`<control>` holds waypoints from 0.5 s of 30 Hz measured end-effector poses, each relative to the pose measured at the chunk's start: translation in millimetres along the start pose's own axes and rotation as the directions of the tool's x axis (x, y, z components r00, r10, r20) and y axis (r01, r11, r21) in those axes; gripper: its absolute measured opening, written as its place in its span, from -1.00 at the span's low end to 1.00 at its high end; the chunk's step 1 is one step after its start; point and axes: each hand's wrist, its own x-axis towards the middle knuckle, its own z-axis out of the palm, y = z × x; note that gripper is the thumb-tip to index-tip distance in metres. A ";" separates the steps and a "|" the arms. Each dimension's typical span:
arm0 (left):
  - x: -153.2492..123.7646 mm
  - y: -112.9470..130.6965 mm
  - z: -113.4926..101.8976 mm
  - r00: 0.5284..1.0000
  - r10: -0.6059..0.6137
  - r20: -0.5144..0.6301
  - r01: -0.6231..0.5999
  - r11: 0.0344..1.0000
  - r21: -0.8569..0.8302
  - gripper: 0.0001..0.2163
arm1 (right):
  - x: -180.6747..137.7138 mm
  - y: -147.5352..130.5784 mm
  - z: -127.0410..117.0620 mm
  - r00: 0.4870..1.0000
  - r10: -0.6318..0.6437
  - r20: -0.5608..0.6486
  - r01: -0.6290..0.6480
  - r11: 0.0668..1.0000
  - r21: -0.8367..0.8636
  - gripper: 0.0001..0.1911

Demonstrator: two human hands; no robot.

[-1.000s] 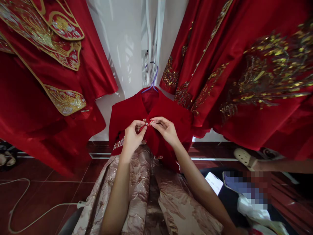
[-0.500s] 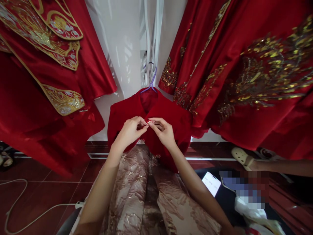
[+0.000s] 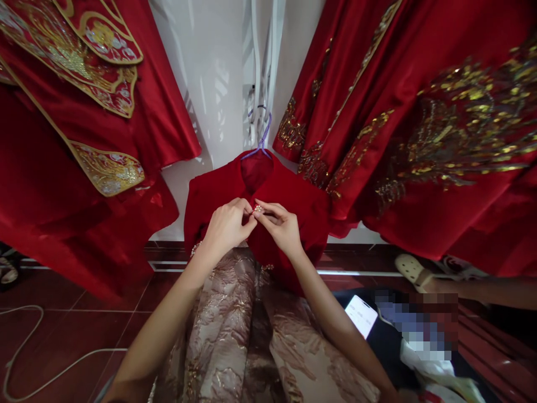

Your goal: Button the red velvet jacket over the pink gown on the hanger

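A red jacket [image 3: 289,187] hangs from a purple hanger [image 3: 263,144] in front of me. At its front opening my right hand [image 3: 280,224] pinches a small pale beaded button [image 3: 257,208] between thumb and fingertips. My left hand [image 3: 230,224] meets it from the other side, thumb and fingers closed on the jacket's front edge close to the button. The exact grip of the left fingertips is partly hidden. Another beaded ornament [image 3: 267,267] shows lower on the jacket front, and one more [image 3: 196,248] sits by my left wrist.
Red embroidered garments hang on the left [image 3: 168,112] and right [image 3: 390,140]. Patterned brocade cloth [image 3: 218,336] covers my lap. A lit phone [image 3: 361,316] lies on dark cloth at right. Another person's foot in a cream clog [image 3: 413,271] is beyond it. A white cable [image 3: 62,364] crosses the floor.
My left hand has turned slightly, its knuckles now more over the jacket edge. The button has shifted a little up and right and shows more in my right fingertips.
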 end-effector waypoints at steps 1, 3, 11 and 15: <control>-0.3 2.9 -0.9 1.000 -0.011 0.002 0.011 0.998 0.056 -0.91 | 0.2 -0.8 -0.6 1.000 0.010 0.014 -0.010 1.000 0.005 -0.62; -0.1 6.4 -2.4 1.000 -0.017 0.014 0.015 0.991 0.132 -0.90 | 0.5 -1.7 -2.2 0.999 0.028 0.036 -0.029 1.000 0.004 -0.62; 5.5 -3.0 5.6 0.997 0.070 0.016 -0.070 0.997 0.024 -0.96 | 4.3 -3.1 -3.6 0.998 -0.001 0.063 0.005 0.999 -0.054 -0.64; -7.7 -5.3 22.3 0.996 0.012 -0.090 -0.030 0.978 -0.209 -0.87 | -3.8 -0.4 4.9 0.998 -0.064 0.016 0.066 0.985 -0.159 -0.57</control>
